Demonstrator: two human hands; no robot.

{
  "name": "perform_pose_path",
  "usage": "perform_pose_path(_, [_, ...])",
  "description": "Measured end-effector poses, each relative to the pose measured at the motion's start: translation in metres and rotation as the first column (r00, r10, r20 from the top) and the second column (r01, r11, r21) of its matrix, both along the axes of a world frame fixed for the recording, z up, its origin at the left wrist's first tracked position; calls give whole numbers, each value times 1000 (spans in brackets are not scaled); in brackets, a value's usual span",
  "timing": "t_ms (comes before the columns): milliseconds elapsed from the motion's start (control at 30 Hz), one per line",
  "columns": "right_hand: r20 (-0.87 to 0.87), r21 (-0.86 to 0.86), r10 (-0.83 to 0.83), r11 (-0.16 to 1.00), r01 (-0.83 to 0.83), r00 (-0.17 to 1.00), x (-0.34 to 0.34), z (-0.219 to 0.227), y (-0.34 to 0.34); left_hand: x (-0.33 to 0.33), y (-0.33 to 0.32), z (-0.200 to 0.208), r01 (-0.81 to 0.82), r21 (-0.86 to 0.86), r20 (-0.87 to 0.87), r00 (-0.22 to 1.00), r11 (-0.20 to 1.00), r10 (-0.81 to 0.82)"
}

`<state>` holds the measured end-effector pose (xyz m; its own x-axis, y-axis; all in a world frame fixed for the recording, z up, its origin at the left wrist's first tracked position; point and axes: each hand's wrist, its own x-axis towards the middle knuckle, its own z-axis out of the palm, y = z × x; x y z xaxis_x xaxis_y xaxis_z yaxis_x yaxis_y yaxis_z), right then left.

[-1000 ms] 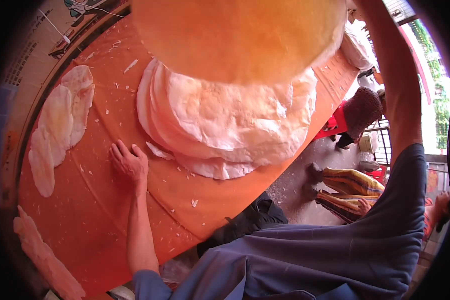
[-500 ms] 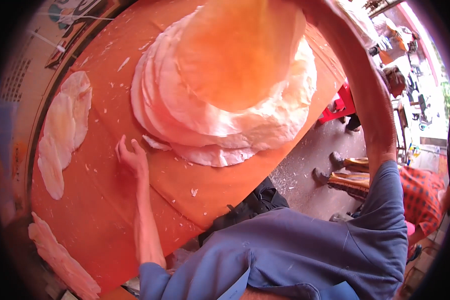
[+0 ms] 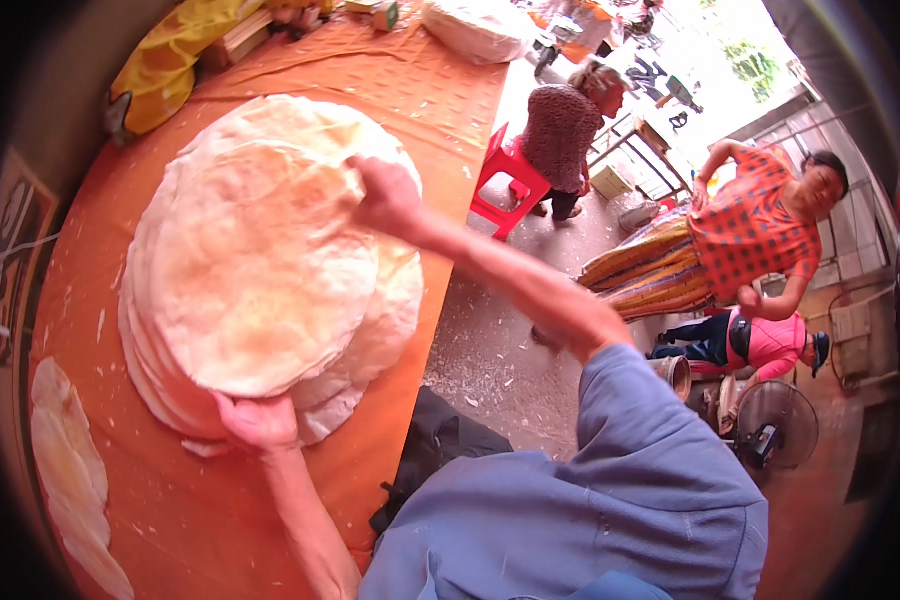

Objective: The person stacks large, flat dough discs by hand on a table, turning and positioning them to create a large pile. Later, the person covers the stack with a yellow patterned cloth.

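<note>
A large, thin, round flatbread (image 3: 265, 270), pale with golden patches, lies on top of a pile of similar sheets (image 3: 145, 335) whose edges are uneven. At its near edge my left hand (image 3: 258, 420) is closed on the rim, with some of the fingers hidden. My right hand (image 3: 390, 200) reaches across to the far right edge of that sheet, its fingers bent and gripping the rim. Another pale, longish sheet (image 3: 70, 470) lies apart from the pile, at the left side of the table.
An orange cloth (image 3: 450, 110) with scattered flakes covers the table. Yellow fabric (image 3: 175, 60) and a pale bundle (image 3: 478, 28) are at the far end. To the right are a red stool (image 3: 510, 185), a seated person (image 3: 565, 135), a standing person (image 3: 750, 225), a bending person (image 3: 770, 345) and a fan (image 3: 778, 425).
The raised round sheet now lies flat on the pile. My left hand has gone from the cloth to the sheet's near edge; my right hand has come into view. The view has turned rightward.
</note>
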<state>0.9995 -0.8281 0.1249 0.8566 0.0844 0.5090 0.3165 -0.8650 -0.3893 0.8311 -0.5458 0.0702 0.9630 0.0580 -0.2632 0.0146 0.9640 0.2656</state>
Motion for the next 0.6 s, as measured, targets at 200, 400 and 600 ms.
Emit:
perform_pose_path(200, [-397, 215, 626, 775, -595, 672, -118, 40, 127, -3, -9, 21, -143, 658, -25, 977, 739, 212])
perform_pose_path(400, [-233, 258, 675, 737, -624, 700, -109, 29, 128, 5, -3, 47, -8, 348, -157, 985, 937, 66])
perform_pose_path(600, [-146, 439, 587, 760, -479, 797, -99, 23, 123, 5, -8, 38, -29, 331, -168, 982, 943, 89])
